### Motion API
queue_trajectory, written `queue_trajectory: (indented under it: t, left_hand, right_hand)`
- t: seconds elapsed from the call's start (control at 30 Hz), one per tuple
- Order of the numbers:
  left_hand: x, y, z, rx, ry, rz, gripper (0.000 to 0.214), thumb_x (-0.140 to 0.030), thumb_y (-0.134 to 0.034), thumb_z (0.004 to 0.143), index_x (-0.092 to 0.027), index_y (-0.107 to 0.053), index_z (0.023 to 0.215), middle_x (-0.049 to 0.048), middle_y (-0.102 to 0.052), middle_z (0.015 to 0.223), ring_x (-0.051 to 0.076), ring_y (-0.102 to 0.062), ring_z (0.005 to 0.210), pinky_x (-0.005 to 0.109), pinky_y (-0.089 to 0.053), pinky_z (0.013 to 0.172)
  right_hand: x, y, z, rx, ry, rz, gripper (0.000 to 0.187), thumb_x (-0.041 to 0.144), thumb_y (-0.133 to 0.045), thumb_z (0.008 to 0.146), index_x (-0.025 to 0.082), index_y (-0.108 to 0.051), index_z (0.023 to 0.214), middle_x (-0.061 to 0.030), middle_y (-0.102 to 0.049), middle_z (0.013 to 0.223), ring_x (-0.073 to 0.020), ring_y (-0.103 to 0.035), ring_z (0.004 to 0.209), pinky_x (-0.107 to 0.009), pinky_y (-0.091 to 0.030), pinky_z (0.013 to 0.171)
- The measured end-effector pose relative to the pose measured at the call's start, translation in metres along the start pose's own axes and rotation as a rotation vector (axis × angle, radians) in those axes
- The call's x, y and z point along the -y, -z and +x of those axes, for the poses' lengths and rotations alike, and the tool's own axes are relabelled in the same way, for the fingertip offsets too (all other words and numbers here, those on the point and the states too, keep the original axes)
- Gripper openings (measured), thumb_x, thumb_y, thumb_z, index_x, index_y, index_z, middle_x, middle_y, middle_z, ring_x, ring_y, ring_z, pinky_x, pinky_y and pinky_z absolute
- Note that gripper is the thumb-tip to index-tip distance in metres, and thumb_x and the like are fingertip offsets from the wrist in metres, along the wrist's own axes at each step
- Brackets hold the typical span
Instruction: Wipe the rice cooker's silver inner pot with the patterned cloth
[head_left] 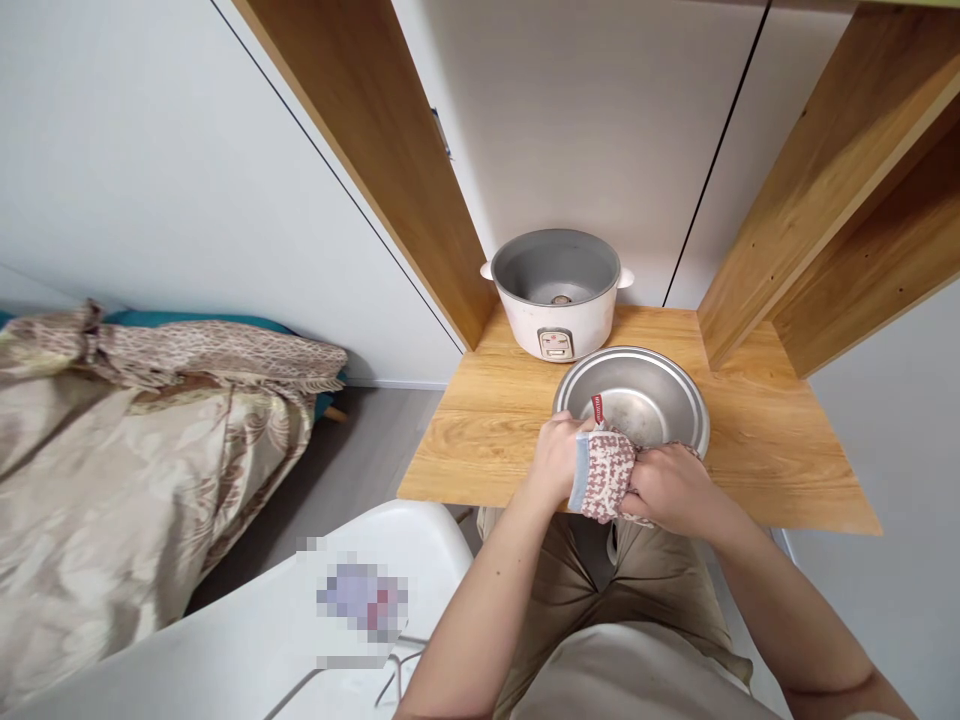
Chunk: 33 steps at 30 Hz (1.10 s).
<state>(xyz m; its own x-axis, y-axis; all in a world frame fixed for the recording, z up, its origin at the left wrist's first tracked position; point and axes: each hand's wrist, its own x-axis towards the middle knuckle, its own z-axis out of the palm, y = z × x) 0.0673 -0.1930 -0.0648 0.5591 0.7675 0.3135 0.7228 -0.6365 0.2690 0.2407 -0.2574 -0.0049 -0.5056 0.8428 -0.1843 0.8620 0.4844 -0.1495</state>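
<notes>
A metal inner pot [651, 392] stands on the wooden desk [480, 430], close to its front edge. Behind it sits a white rice cooker [556, 292], lidless, with its grey cavity showing. A red-and-white patterned cloth [604, 474] with a blue hem and a red tag is bunched at the pot's near rim. My left hand [556, 460] is closed on the cloth's left side. My right hand [667, 488] is closed on its right side, beside the pot's rim.
Wooden side panels [390, 150] rise on both sides of the desk niche. A white chair [315, 620] stands at the lower left. A bed with a beige patterned cover [135, 440] lies at the left, beyond a strip of grey floor [352, 450].
</notes>
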Motion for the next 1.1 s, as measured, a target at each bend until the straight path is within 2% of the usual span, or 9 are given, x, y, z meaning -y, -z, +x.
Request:
queue_trajectory:
  t: [0.17,0.67,0.87,1.1]
  left_hand:
    - [-0.0013,0.0012,0.0009,0.019,0.011,0.008,0.018,-0.025,-0.052,0.085,-0.019,-0.062,0.071,-0.0015,-0.055,0.050,0.013,-0.039,0.047,0.029,-0.031,0.060]
    - [-0.0069,0.0084,0.0032,0.062,0.062,-0.003,0.022,-0.027,-0.048,0.086,-0.019,-0.063,0.072,-0.0015,-0.051,0.047,0.013,-0.036,0.046,0.029,-0.031,0.058]
    - [-0.0073,0.0096,0.0039,0.097,0.068,0.044,0.022,-0.026,-0.049,0.086,-0.018,-0.064,0.072,-0.0012,-0.050,0.046,0.014,-0.036,0.045,0.030,-0.030,0.058]
    - [-0.0064,0.0081,0.0038,0.082,0.062,0.013,0.023,-0.026,-0.047,0.086,-0.019,-0.062,0.070,-0.0019,-0.050,0.046,0.013,-0.034,0.044,0.029,-0.031,0.058]
  right_hand:
    - [0.0029,-0.0012,0.0001,-0.021,-0.031,-0.011,0.034,0.048,-0.049,0.088,0.021,-0.068,0.083,-0.0064,-0.072,0.083,-0.0201,-0.066,0.076,-0.028,-0.038,0.066]
    - [0.0071,0.0013,0.0006,0.021,-0.078,-0.018,0.038,0.049,-0.048,0.089,0.019,-0.070,0.081,-0.0089,-0.072,0.082,-0.0205,-0.066,0.076,-0.029,-0.039,0.068]
    - [0.0065,-0.0009,0.0002,-0.031,-0.054,-0.017,0.036,0.047,-0.048,0.088,0.020,-0.069,0.078,-0.0078,-0.071,0.078,-0.0201,-0.065,0.071,-0.028,-0.038,0.067]
    - [0.0067,-0.0008,0.0002,-0.036,-0.052,-0.019,0.038,0.049,-0.047,0.089,0.020,-0.068,0.078,-0.0073,-0.071,0.077,-0.0197,-0.065,0.071,-0.028,-0.038,0.066]
